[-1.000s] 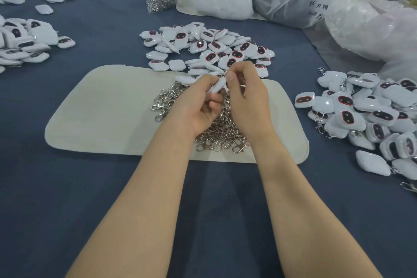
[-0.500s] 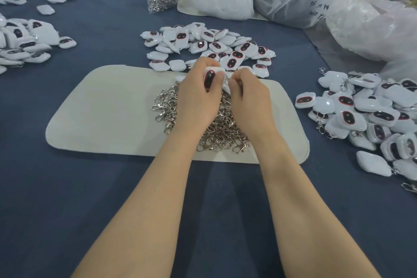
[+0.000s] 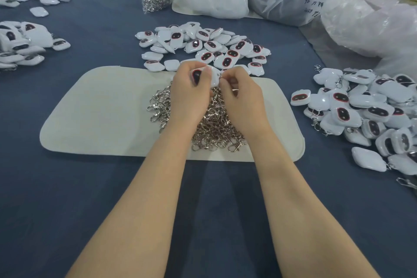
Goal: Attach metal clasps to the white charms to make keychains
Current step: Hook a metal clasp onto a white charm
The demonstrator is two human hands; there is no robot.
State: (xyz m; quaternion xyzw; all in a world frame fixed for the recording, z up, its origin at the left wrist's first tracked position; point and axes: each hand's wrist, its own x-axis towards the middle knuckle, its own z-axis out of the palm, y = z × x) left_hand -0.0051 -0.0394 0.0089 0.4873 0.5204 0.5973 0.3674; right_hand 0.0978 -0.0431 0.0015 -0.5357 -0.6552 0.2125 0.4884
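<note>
While our left hand (image 3: 189, 95) grips a white charm (image 3: 203, 77) above the clasp pile (image 3: 214, 128) on the pale mat (image 3: 101, 119), toward its far side, our right hand (image 3: 242, 99) pinches a small, mostly hidden clasp (image 3: 220, 77) against the charm's right edge.

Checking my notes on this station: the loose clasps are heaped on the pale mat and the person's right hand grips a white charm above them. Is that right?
Not quite: the head view shows the left hand gripping the white charm, not the right hand. The clasps are indeed heaped on the pale mat.
</note>
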